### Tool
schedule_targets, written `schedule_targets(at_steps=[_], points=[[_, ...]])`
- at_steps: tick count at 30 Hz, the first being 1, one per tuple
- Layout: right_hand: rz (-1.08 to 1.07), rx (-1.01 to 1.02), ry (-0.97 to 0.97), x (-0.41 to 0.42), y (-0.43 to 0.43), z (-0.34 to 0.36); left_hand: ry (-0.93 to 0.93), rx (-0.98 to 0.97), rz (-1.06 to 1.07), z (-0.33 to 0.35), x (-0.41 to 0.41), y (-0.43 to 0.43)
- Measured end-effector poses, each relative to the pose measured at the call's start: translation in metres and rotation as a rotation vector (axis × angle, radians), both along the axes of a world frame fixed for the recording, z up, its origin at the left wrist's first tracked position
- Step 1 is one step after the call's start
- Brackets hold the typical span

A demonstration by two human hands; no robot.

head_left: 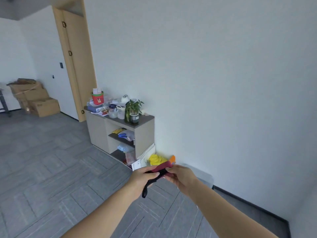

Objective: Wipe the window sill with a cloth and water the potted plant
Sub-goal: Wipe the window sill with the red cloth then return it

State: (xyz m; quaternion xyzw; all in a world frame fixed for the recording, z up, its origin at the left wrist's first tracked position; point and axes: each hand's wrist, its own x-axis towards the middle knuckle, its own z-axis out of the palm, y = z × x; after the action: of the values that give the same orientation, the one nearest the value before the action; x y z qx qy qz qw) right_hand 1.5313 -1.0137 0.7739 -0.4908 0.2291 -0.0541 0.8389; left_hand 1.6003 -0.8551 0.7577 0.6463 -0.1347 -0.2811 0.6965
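Both my hands hold a dark red cloth (161, 167) in front of me, above the grey floor. My left hand (142, 177) grips its left side, and a black strap (148, 186) hangs down from it. My right hand (180, 176) pinches the cloth's right end. A small potted plant (133, 109) with green leaves stands in a dark pot at the right end of a low cabinet's top (145, 120), further ahead against the white wall. No window sill is in view.
The low beige cabinet (97, 129) carries a red bucket (97, 98), containers and papers, with open shelves below. Yellow and orange items (157, 158) and papers lie on the floor beside it. A wooden door (77, 62) and cardboard boxes (37, 100) stand at the left.
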Motion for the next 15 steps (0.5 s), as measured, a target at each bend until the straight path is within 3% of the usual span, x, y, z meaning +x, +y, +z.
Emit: schedule_targets(at_steps=[7, 11, 15], points=[[-0.039, 0.024, -0.050, 0.171, -0.112, 0.006, 0.013, -0.021, 0.001, 0.003, 0.165, -0.123], [0.033, 0.020, -0.100, 0.279, -0.182, 0.005, 0.178, -0.149, -0.013, 0.006, 0.255, -0.194], [0.053, 0.049, -0.067, 0.385, -0.245, -0.001, 0.294, -0.154, 0.092, 0.004, 0.350, -0.254]])
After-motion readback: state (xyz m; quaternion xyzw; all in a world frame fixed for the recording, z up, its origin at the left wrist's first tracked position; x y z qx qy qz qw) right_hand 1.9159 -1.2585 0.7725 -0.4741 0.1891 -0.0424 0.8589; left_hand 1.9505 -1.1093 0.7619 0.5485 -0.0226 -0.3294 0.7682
